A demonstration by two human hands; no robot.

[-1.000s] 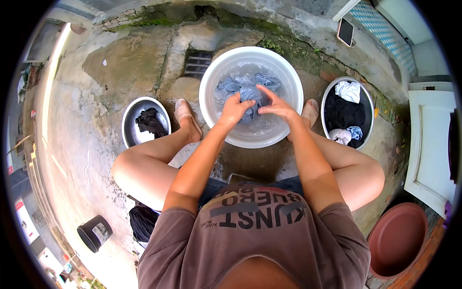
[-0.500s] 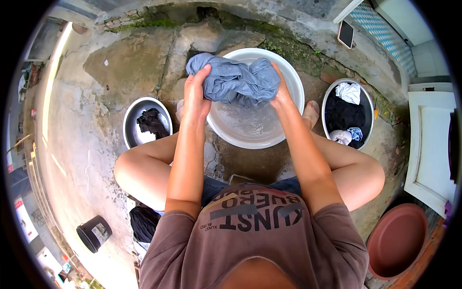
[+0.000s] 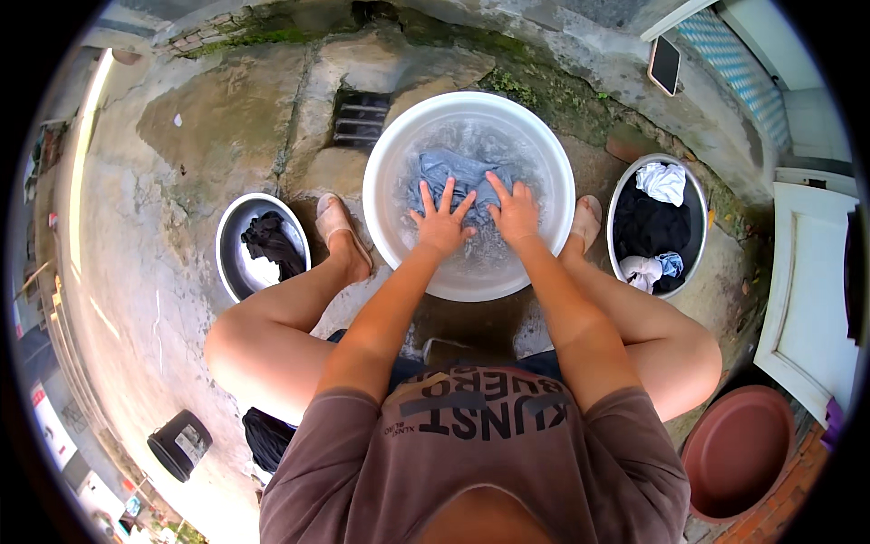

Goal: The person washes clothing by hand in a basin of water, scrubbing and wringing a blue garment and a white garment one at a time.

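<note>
A wet blue-grey cloth (image 3: 453, 166) lies bunched in the water of a large white basin (image 3: 379, 181) on the ground between my feet. My left hand (image 3: 442, 224) is spread over the near left part of the cloth, its fingers apart. Beside it my right hand (image 3: 515, 214) presses at the cloth's right part, fingers also spread. Neither hand grips the cloth. Ripples and bubbles show in the water around it. The cloth's exact kind is not clear while it is bunched up, and its underside is hidden in the water.
To the left stands a metal bowl (image 3: 224, 247) with dark cloth (image 3: 275, 243). At the right, a metal basin (image 3: 613, 243) holds black, white and blue clothes. A drain grate (image 3: 361, 119) lies beyond, a phone (image 3: 664, 65) on the ledge, a black bucket (image 3: 179, 444) lower left.
Both hands have come down from above the basin and let go of the blue-grey cloth, which now lies in the water. The fingers have spread. The drain grate has come into view.
</note>
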